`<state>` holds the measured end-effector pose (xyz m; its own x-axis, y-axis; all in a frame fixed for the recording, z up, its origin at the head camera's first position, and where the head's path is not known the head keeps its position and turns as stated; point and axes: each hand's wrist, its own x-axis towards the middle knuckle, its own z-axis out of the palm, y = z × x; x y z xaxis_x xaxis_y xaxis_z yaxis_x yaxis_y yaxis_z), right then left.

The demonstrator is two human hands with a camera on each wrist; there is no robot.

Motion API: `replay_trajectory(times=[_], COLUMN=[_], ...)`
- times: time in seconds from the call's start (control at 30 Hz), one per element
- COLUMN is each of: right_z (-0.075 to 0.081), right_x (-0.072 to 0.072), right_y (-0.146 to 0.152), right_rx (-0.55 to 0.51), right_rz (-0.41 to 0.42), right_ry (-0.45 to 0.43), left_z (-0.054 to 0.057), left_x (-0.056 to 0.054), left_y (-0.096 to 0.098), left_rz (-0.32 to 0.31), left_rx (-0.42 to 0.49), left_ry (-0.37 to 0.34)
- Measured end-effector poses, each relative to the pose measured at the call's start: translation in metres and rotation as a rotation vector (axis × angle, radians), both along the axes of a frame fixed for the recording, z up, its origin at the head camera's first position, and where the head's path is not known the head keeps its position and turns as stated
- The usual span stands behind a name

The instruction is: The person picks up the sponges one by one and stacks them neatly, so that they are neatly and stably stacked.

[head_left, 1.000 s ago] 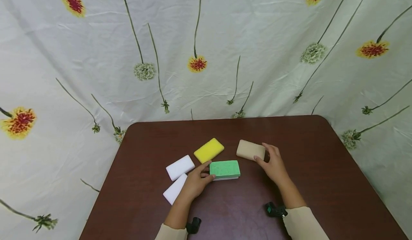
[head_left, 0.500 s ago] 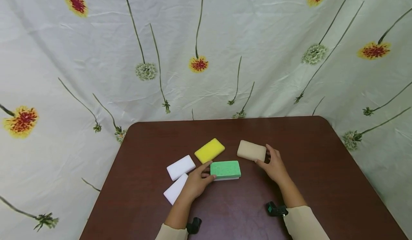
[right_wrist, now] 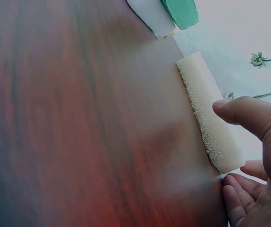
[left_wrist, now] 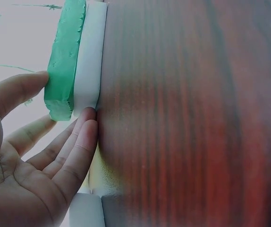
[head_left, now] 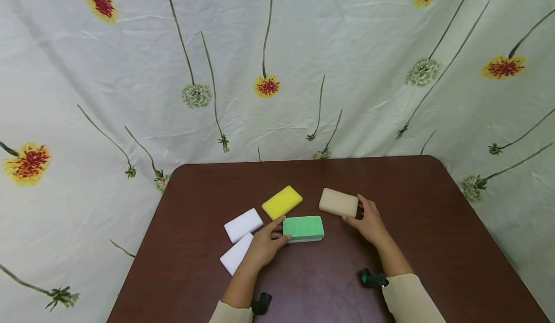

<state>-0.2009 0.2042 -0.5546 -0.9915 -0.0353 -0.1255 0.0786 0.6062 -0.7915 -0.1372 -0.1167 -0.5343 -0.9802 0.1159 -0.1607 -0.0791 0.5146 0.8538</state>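
A green sponge (head_left: 303, 226) lies on top of a white sponge (left_wrist: 89, 56), forming a stack near the table's middle. At the stack's left end is my left hand (head_left: 262, 247), its thumb touching the green sponge and its fingertips by the white one, the fingers only gently bent. To the right a beige sponge (head_left: 338, 202) lies flat on the table. My right hand (head_left: 368, 224) is spread loosely at the beige sponge's right end, thumb at its near edge and fingers beside the end; exact contact is unclear.
A yellow sponge (head_left: 282, 202) lies behind the stack. Two white sponges sit on the left, the farther one (head_left: 244, 225) whole in view and the nearer one (head_left: 235, 255) partly covered by my left hand. The brown table (head_left: 433, 246) ends at a flowered cloth (head_left: 368, 72).
My right index finger has come slightly away from the beige sponge's far corner. The left hand and all the sponges stay where they were.
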Motion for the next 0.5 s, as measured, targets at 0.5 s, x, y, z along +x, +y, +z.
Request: replay_trajectory(times=[0.5], right_z=[-0.0019], right_x=[-0.0017], right_y=[-0.0001], right_rx=[-0.017], right_rz=[-0.008], right_ry=[0.01], left_z=[-0.0004], left_x=[-0.0013], left_y=[-0.0007], left_rz=[0.005], left_rx=[0.012], left_ry=[-0.008])
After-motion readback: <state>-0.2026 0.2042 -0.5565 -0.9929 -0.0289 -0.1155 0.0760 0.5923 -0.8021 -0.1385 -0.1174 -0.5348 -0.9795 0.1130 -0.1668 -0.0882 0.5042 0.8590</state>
